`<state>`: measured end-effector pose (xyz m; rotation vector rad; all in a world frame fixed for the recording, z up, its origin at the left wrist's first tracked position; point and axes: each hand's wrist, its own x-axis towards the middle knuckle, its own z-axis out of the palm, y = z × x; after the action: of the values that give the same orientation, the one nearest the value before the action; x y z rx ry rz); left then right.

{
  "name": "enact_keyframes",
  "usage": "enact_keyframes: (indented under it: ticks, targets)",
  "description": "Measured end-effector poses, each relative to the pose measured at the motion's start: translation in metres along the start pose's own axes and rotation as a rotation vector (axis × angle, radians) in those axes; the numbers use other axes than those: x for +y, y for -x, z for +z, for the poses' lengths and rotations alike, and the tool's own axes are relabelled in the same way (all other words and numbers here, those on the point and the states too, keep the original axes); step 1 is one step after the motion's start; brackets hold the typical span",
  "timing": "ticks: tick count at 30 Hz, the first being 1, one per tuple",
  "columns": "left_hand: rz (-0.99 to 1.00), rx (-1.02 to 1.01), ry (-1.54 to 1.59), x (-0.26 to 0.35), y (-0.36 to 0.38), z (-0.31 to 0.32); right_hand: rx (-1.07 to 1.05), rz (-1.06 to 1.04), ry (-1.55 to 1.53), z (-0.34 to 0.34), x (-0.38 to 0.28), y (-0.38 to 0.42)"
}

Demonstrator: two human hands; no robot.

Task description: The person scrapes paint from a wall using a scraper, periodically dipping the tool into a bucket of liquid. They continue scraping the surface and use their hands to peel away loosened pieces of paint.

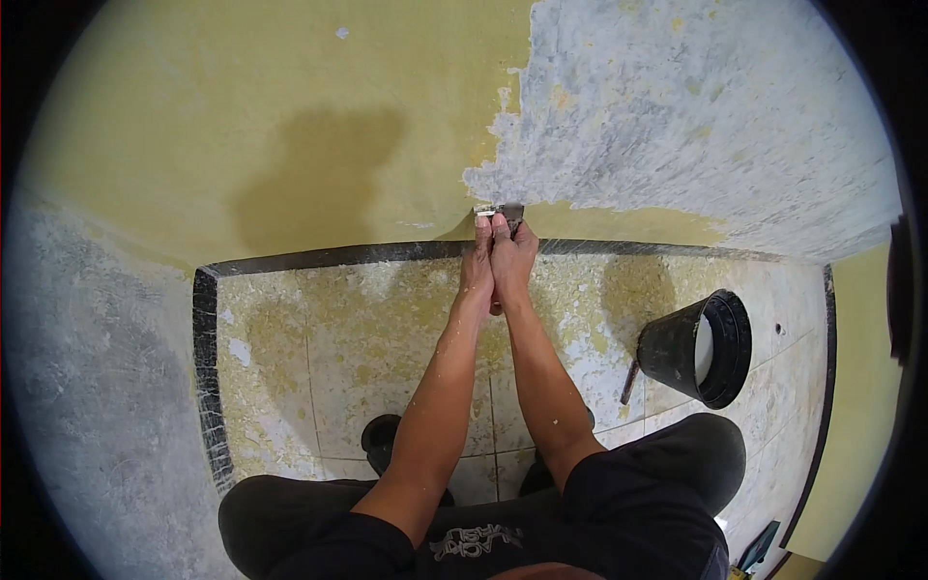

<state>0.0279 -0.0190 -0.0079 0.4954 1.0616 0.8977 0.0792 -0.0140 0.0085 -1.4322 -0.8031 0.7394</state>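
Both of my hands are together on a metal scraper (512, 210), whose blade lies against the lower part of the yellow wall (387, 145). My left hand (478, 256) is closed on it with the thumb on top. Right beside it, my right hand (514, 253) grips the same scraper, thumb also pointing up the wall. The handle is mostly hidden under my hands. Above and to the right of the blade, the yellow paint gives way to a bare grey-white patch (638, 116) with a ragged edge.
A black bucket (669, 350) with pale contents leans on its side at the right, a stick-like handle (630, 382) beside it. Yellow paint flakes litter the tiled floor (406, 338). A black skirting strip (338, 257) runs along the wall base. A green-black object (759, 546) lies lower right.
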Motion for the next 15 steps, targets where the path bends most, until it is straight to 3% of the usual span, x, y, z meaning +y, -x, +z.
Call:
enact_keyframes:
  ticks: [4, 6, 9, 12, 15]
  targets:
    - [-0.020, -0.015, 0.000, 0.007, 0.006, 0.001, 0.063, 0.027, -0.039, 0.007, 0.010, -0.002]
    - [0.079, 0.013, 0.081, 0.009, 0.013, 0.011, 0.041, -0.069, 0.063, 0.003, 0.007, -0.003]
    - [0.119, 0.000, 0.080, 0.001, 0.001, 0.011, -0.024, 0.000, 0.071, -0.003, 0.006, -0.007]
    - [0.045, 0.022, -0.134, 0.017, 0.010, 0.000, -0.023, 0.091, -0.115, 0.005, 0.013, -0.005]
    - [-0.010, 0.020, -0.041, 0.014, 0.003, -0.001, 0.071, 0.023, -0.071, 0.010, 0.001, 0.000]
